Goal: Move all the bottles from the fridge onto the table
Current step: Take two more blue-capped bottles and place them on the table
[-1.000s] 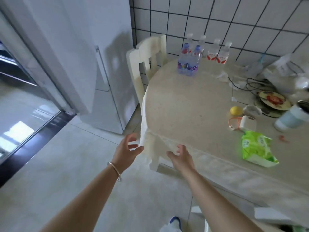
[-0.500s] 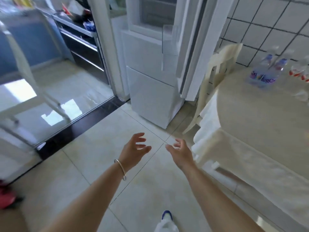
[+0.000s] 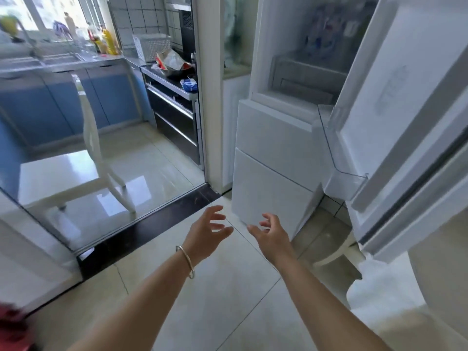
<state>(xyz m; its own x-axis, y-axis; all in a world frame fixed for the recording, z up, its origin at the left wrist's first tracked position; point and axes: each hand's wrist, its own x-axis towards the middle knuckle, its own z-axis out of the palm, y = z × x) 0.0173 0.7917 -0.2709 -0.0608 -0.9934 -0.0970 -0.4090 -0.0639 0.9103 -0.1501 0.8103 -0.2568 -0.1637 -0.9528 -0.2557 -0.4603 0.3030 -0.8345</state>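
Both hands are extended over the tiled floor point(image 3: 228, 287), empty. Left hand point(image 3: 206, 235) — fingers spread and loosely bent, a bangle point(image 3: 186, 260) on its wrist. Right hand point(image 3: 272, 235) — fingers likewise spread, holding nothing. The fridge point(image 3: 273, 153) stands ahead with its upper door point(image 3: 395, 102) open. Bottles point(image 3: 326, 34) appear as blurred shapes inside the upper compartment; number cannot be told. Table edge point(image 3: 438, 279) at lower right.

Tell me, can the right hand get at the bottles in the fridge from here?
Probably yes: the fridge door stands open and the right hand is empty, but the blurred bottles sit well above it.
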